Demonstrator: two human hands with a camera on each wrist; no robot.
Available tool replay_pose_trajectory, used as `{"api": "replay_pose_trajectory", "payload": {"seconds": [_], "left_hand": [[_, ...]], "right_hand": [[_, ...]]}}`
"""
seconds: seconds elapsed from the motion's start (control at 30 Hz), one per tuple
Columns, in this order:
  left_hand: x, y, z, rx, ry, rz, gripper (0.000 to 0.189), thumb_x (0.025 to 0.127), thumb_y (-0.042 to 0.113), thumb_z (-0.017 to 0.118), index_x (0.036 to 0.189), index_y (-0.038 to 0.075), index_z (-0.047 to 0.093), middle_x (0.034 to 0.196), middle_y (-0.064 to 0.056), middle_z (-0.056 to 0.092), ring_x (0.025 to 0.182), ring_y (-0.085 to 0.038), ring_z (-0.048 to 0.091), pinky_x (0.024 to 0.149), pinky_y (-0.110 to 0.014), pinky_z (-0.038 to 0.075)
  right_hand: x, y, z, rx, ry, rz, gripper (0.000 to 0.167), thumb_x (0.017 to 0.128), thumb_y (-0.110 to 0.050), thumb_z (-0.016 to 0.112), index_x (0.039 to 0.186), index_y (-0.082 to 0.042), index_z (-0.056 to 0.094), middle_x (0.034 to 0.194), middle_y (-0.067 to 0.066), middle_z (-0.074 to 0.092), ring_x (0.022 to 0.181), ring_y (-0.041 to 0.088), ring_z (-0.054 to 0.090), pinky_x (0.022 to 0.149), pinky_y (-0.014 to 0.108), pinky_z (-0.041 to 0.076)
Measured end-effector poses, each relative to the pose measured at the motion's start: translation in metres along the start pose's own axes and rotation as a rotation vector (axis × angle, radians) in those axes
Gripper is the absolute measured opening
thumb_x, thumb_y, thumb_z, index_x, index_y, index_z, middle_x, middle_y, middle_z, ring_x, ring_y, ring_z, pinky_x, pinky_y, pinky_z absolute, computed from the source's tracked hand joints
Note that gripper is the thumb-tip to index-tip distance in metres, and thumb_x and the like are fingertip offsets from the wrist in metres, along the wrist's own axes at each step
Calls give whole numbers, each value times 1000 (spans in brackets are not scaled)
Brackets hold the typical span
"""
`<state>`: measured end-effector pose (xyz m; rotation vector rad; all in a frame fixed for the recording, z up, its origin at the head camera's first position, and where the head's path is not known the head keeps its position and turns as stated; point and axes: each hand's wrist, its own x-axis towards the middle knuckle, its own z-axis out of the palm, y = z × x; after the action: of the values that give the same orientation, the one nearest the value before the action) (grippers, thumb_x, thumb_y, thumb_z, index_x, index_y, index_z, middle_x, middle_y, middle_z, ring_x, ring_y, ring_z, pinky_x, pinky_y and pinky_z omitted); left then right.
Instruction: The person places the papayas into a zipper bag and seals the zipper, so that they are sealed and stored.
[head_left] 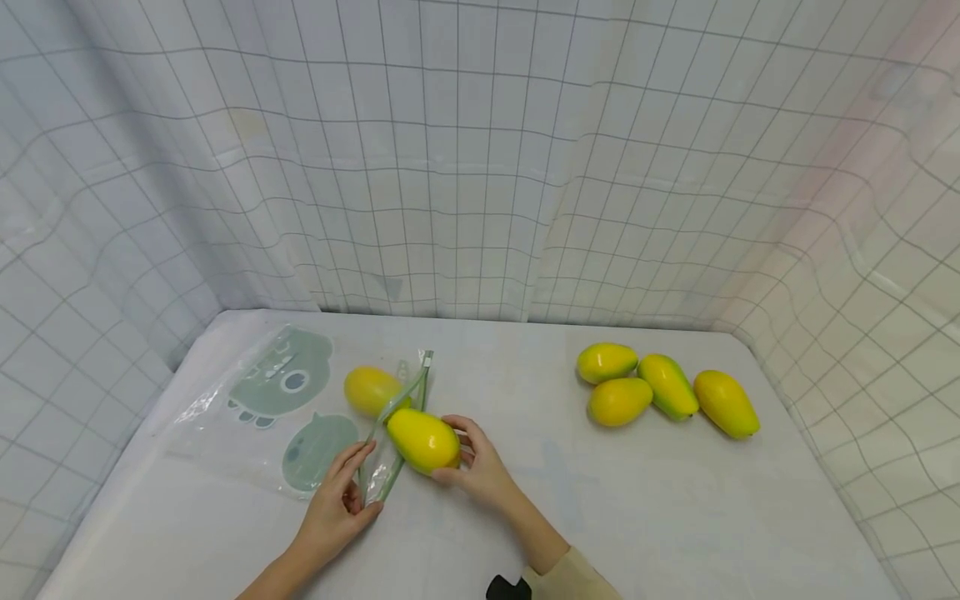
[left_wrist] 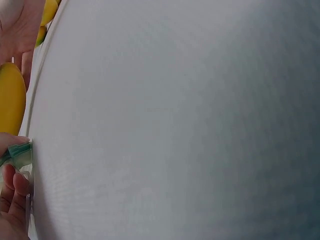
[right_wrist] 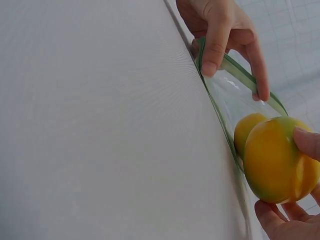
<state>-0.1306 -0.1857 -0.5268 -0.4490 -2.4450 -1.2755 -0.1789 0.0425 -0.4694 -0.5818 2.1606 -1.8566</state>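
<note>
A clear zip bag (head_left: 187, 454) with green cartoon prints lies on the left of the table, its green-edged mouth facing right. One yellow mango (head_left: 367, 390) is inside it, near the mouth. My left hand (head_left: 333, 508) grips the near corner of the bag's mouth; in the right wrist view the thumb and fingers (right_wrist: 216, 42) hold the lips apart. My right hand (head_left: 483, 471) holds a second yellow mango (head_left: 426, 442) at its right end, and this mango's left tip is at the bag's opening. The left wrist view catches only part of both hands.
Several more yellow-green mangoes (head_left: 618, 402) lie grouped on the right side of the white table (head_left: 510, 375). Grid-patterned white curtains (head_left: 465, 192) hang behind the table and along both sides. A dark object (head_left: 508, 588) shows beside the right sleeve.
</note>
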Motion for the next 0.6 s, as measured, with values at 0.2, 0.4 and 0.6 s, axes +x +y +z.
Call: {"api": "replay_pose_trajectory", "payload": {"seconds": [0.2,0.4,0.6], "left_hand": [[1,-1,1,-1,5,8,83,52,-16,78,128,-4,46,125,-16,42,49,0,38,42,-13,36],[0,-2,1,-8,-1,-1,83,53,-15,78,129,-3,46,126,-15,42,49,1,38,42,-13,36],[-1,-4,0,-17,-12,-12,82,55,-13,78,129,-2,46,128,-16,41,49,-1,39,42,-15,38]], "right_hand": [[8,0,4,7,-7,6,64,77,1,69,132,3,38,134,17,41,117,33,44,97,43,39],[17,4,7,21,-23,-1,63,78,1,68,132,4,36,134,17,41,119,34,43,98,43,39],[24,6,10,8,-36,7,64,79,-1,68,134,2,35,137,15,39,122,32,43,100,40,36]]}}
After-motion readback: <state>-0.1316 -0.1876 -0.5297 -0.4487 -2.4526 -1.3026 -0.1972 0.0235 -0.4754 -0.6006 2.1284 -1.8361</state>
